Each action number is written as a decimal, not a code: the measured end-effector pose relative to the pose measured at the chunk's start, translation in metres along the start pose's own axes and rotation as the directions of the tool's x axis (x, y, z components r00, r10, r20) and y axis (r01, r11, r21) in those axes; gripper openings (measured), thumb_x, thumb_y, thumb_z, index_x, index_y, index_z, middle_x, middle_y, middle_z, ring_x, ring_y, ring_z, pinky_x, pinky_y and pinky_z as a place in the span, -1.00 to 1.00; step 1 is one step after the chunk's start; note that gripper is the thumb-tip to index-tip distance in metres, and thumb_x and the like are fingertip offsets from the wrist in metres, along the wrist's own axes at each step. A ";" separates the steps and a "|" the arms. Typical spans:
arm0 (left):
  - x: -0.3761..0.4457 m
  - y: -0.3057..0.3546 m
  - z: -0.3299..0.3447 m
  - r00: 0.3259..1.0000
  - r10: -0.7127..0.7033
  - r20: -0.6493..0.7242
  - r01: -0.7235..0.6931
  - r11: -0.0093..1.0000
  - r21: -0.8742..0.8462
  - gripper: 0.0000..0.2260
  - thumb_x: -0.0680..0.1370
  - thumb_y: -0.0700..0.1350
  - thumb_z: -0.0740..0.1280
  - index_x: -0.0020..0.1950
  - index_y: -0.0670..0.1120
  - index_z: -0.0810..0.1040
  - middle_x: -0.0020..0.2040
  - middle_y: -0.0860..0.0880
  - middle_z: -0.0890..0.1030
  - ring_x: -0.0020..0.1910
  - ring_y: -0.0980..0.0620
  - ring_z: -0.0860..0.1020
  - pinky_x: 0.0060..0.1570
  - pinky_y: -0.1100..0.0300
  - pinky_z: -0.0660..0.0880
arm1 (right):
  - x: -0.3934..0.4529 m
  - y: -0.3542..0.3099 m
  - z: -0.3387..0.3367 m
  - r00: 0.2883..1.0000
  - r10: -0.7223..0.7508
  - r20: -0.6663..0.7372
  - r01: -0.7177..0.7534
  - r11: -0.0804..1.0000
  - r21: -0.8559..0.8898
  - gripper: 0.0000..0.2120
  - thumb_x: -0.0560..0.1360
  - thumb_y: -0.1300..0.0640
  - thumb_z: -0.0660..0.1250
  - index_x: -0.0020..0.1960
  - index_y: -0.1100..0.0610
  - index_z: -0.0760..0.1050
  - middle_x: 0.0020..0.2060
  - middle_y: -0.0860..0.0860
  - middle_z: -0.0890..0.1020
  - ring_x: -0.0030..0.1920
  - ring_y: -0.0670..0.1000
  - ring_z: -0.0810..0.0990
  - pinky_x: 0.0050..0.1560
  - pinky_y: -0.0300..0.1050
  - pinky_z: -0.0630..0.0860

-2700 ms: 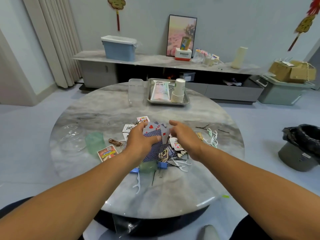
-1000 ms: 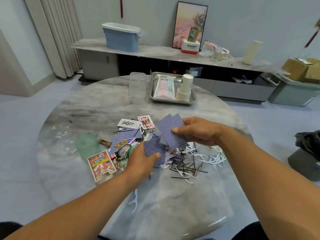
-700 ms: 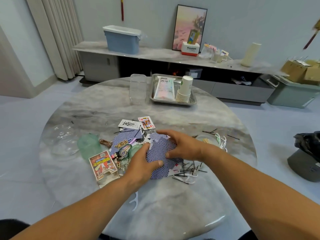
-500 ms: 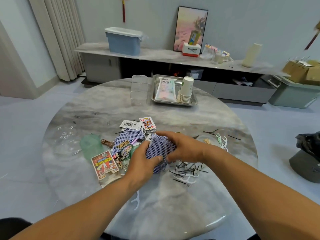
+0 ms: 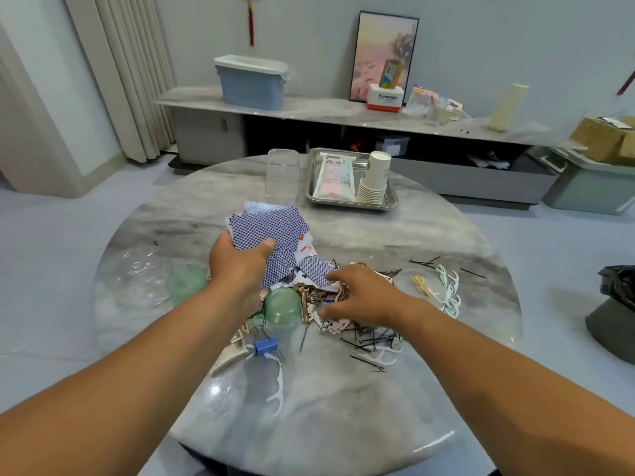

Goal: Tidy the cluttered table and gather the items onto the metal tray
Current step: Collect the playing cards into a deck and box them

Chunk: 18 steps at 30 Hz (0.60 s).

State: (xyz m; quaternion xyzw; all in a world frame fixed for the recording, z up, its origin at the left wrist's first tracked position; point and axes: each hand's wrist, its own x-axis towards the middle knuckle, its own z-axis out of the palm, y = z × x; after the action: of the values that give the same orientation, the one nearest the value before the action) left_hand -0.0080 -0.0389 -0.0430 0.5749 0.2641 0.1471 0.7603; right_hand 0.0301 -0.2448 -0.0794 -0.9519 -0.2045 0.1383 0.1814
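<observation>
A round marble counter (image 5: 343, 424) carries a metal tray (image 5: 391, 203), a clear box (image 5: 282, 176), green cups (image 5: 185, 283), playing cards (image 5: 318, 273) (mostly face down), hairpins (image 5: 371, 338) and floss picks (image 5: 446, 290).

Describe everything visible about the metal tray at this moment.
The metal tray is a shallow rectangular pan, shiny silver like stainless steel, with raised sloping walls and a rolled rim. It sits flat on the far side of the round marble table, well beyond both hands. Inside lie a flat white packet on the left and a leaning stack of paper cups on the right. A clear plastic box stands just left of it; whether they touch is unclear.
</observation>
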 end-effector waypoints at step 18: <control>0.037 0.039 -0.006 0.987 -0.154 0.047 0.159 0.976 -0.147 -0.80 0.53 -0.37 0.42 0.00 -0.12 0.50 0.11 -0.14 0.66 0.03 -0.17 0.65 0.14 -0.19 0.60 | 0.021 -0.045 0.028 0.977 -0.197 0.083 0.213 0.937 -0.278 -0.42 0.41 -0.50 0.24 0.23 -0.17 0.61 0.03 -0.13 0.69 0.04 -0.01 0.54 0.19 0.05 0.31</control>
State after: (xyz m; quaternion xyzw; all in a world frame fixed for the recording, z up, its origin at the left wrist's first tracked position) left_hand 0.0222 -0.0027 -0.0155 0.4960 0.2834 0.0959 0.8151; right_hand 0.0232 -0.1889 -0.0904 -0.9375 -0.3252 0.1132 0.0504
